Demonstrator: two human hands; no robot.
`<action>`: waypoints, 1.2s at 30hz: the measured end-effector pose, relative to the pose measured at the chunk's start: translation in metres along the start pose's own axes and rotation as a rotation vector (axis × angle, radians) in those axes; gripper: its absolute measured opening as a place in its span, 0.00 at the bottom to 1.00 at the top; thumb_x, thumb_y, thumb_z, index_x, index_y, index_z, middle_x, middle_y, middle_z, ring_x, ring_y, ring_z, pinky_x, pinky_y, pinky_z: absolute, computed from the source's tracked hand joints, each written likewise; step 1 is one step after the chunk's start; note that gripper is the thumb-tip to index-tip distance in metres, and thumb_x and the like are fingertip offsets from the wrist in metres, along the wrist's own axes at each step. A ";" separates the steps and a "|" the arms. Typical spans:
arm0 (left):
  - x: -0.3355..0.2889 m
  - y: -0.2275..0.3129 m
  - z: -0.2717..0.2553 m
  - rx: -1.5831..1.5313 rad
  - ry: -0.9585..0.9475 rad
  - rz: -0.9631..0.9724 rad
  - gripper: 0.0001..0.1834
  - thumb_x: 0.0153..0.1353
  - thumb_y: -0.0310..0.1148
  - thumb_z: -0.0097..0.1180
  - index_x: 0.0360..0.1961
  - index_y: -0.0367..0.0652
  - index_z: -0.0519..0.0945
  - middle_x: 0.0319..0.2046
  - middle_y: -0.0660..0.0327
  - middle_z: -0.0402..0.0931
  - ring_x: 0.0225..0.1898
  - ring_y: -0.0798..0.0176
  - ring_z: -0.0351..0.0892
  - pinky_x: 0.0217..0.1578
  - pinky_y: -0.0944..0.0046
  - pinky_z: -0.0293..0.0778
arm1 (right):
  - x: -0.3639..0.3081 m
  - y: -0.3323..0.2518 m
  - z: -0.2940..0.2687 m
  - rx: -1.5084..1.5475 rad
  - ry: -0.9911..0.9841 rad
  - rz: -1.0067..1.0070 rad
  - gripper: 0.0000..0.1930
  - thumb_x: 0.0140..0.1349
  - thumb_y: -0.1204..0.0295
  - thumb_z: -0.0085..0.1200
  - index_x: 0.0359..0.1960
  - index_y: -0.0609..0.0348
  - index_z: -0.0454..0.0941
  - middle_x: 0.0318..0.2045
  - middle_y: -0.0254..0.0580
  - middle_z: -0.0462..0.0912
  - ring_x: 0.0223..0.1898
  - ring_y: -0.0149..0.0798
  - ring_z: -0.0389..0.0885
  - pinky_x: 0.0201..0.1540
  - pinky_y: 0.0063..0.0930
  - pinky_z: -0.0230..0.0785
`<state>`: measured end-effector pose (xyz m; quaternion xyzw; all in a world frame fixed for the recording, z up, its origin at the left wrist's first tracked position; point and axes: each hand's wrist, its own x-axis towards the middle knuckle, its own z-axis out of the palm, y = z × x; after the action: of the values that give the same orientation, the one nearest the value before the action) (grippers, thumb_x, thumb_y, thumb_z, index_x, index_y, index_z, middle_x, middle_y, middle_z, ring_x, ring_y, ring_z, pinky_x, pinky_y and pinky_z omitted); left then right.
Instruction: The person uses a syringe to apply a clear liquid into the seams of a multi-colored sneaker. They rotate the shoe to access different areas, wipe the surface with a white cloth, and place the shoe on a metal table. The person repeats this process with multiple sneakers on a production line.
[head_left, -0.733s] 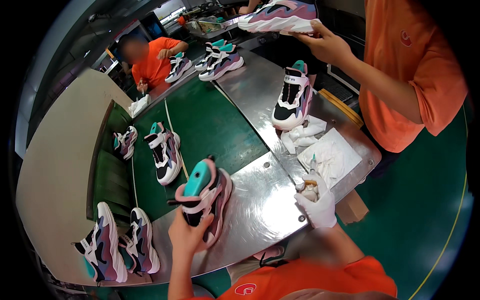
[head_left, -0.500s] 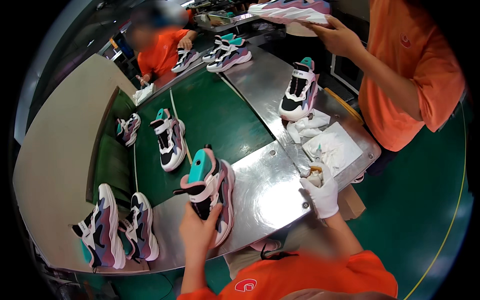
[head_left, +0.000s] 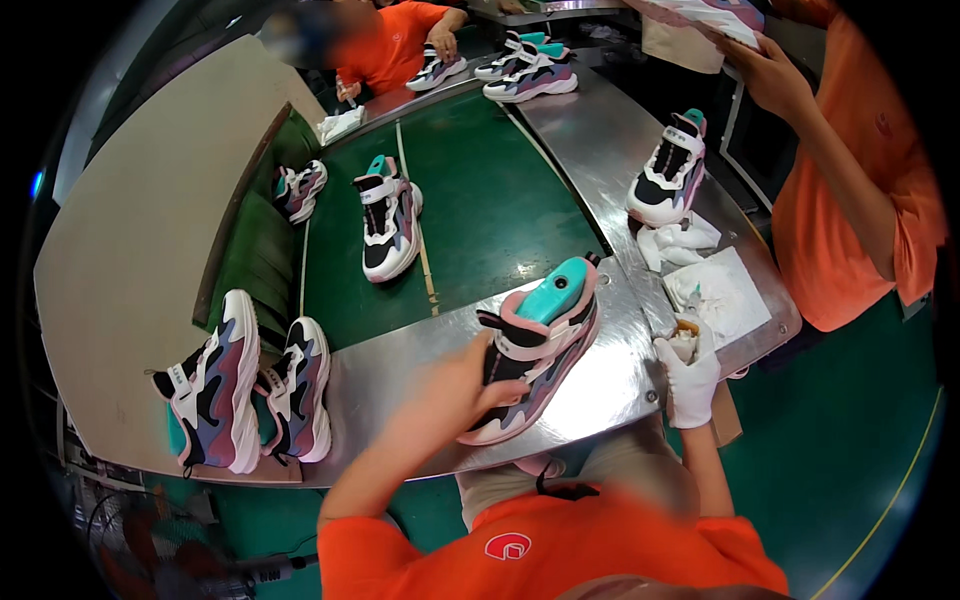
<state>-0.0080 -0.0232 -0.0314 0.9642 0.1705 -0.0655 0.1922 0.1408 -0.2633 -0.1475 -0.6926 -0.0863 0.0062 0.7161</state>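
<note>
My bare left hand (head_left: 470, 395) is closed round the side of a white, black, purple and pink sneaker (head_left: 545, 340). A turquoise shoe tree or insert fills the sneaker's collar. The sneaker is tilted over the metal table, its heel away from me. My right hand (head_left: 688, 385), in a white glove, has its fingers round a small yellow-brown cup (head_left: 686, 330) with pale contents, beside a white cloth (head_left: 730, 295). A slim green-tipped thing (head_left: 697, 290) rises by the cup; its kind is unclear.
A green conveyor belt (head_left: 470, 200) carries another sneaker (head_left: 388, 220). Two sneakers (head_left: 225, 390) lean at the left, and one (head_left: 668, 172) stands on the right metal ledge. A co-worker (head_left: 860, 180) at the right lifts a shoe; another (head_left: 395, 45) works at the far end. A fan (head_left: 150, 540) stands lower left.
My left hand has carried the sneaker rightward, and its heel now leans more to the right. The whole view has shifted. My right hand stays at the cup.
</note>
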 end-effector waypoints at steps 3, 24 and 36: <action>-0.008 0.011 -0.036 0.377 0.464 0.415 0.27 0.58 0.42 0.57 0.56 0.40 0.71 0.51 0.50 0.75 0.54 0.51 0.75 0.51 0.52 0.72 | 0.000 -0.008 0.000 0.093 0.003 0.038 0.22 0.53 0.84 0.61 0.50 0.58 0.72 0.34 0.33 0.77 0.29 0.23 0.73 0.30 0.16 0.69; 0.019 -0.003 -0.059 0.839 0.410 0.954 0.25 0.50 0.29 0.55 0.53 0.40 0.73 0.44 0.53 0.73 0.47 0.54 0.74 0.48 0.57 0.70 | 0.013 -0.041 -0.044 0.155 -0.356 0.319 0.25 0.56 0.78 0.62 0.56 0.55 0.70 0.32 0.32 0.76 0.23 0.23 0.72 0.23 0.15 0.64; -0.068 -0.024 0.063 0.121 0.858 0.558 0.22 0.46 0.29 0.64 0.46 0.46 0.81 0.44 0.53 0.72 0.35 0.57 0.71 0.35 0.58 0.69 | 0.022 -0.114 -0.024 0.130 -0.832 0.164 0.24 0.51 0.63 0.60 0.44 0.72 0.73 0.18 0.43 0.77 0.19 0.38 0.79 0.24 0.26 0.72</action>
<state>-0.0834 -0.0479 -0.0848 0.9225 -0.0338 0.3800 0.0592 0.1526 -0.2885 -0.0320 -0.5891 -0.3120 0.3475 0.6594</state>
